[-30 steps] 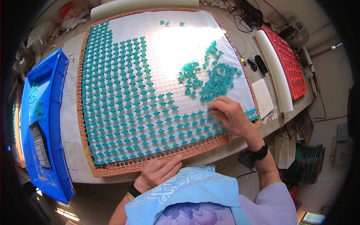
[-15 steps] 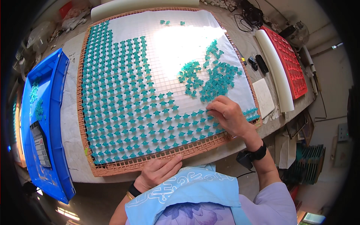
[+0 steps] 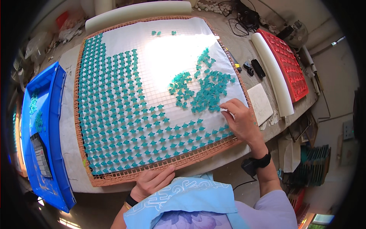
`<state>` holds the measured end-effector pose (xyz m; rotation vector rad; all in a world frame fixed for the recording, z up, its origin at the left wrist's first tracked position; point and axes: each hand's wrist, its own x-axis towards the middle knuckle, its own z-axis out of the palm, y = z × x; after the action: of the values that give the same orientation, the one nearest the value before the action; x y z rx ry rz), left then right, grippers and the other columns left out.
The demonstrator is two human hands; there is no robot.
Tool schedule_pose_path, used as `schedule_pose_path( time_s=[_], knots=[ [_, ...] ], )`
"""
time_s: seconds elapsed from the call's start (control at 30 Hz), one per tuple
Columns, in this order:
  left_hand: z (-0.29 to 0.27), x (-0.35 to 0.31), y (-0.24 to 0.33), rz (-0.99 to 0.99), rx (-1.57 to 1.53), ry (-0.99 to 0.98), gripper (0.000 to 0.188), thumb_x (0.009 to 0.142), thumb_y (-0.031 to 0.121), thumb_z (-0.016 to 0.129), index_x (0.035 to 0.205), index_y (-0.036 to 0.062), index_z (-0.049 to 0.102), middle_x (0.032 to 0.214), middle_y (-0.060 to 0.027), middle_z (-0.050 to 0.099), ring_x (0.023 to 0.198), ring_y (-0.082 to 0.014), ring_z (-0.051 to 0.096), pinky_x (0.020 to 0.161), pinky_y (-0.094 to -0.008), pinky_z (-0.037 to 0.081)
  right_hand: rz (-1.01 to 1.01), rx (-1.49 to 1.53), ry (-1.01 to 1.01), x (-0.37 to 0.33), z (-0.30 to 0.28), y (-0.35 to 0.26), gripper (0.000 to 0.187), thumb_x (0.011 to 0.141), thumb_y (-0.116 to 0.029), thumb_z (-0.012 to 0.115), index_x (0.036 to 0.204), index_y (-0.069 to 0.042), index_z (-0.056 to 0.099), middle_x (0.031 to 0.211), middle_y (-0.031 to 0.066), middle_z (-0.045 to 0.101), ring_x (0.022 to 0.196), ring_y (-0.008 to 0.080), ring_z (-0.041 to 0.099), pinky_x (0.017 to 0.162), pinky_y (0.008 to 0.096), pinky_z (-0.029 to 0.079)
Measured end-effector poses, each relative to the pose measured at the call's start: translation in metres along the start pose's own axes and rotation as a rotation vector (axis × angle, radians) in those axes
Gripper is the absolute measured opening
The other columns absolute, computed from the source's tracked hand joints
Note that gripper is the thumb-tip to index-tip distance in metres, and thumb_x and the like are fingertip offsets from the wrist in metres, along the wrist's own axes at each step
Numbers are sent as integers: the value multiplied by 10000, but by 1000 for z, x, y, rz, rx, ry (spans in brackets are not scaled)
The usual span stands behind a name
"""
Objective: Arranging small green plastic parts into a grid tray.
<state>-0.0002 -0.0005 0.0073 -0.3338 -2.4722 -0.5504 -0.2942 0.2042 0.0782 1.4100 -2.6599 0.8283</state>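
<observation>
Teal pieces (image 3: 209,91): rows on mesh tray (image 3: 127,176), loose pile right of centre. Right hand (image 3: 242,122): beside pile. Left hand (image 3: 153,182): at tray's near edge, fingers bent. Grip of either: cannot be told. Left side: blue bin (image 3: 57,118), containing calculator (image 3: 40,154). Right side: white tile (image 3: 260,104); pale roll (image 3: 272,74), partly hiding red tray (image 3: 303,94).

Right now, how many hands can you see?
2: the left hand is at the near edge of the brown mesh frame; the right hand is beside the loose teal pieces. Both show plainly.
</observation>
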Motion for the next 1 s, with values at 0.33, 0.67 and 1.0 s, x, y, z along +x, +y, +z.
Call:
schedule_pose_path(
  time_s=[0.33,0.67,1.0],
  knots=[
    [3,-1,2,-24,19,7,222,795,108,707,1000,106,793,1172,-10,769,768,-105,654,590,-257,456,-153,-161,-45,6,23,1,131,825,13,696,934,-25,633,953,129,626,930,329,634,784,412,535],
    [5,-1,3,-27,28,12,237,773,95,714,993,120,798,1165,-3,772,716,-92,624,588,-243,440,-217,29,-4,5,14,1,189,813,47,672,990,-15,655,945,132,625,909,331,646,776,409,541],
    [4,0,3,-46,17,1,240,766,100,711,988,116,800,1153,-10,776,707,-91,618,586,-247,417,-216,-64,-135,1,9,4,173,819,23,687,979,-15,636,918,148,607,899,340,637,756,425,535]
  ],
)
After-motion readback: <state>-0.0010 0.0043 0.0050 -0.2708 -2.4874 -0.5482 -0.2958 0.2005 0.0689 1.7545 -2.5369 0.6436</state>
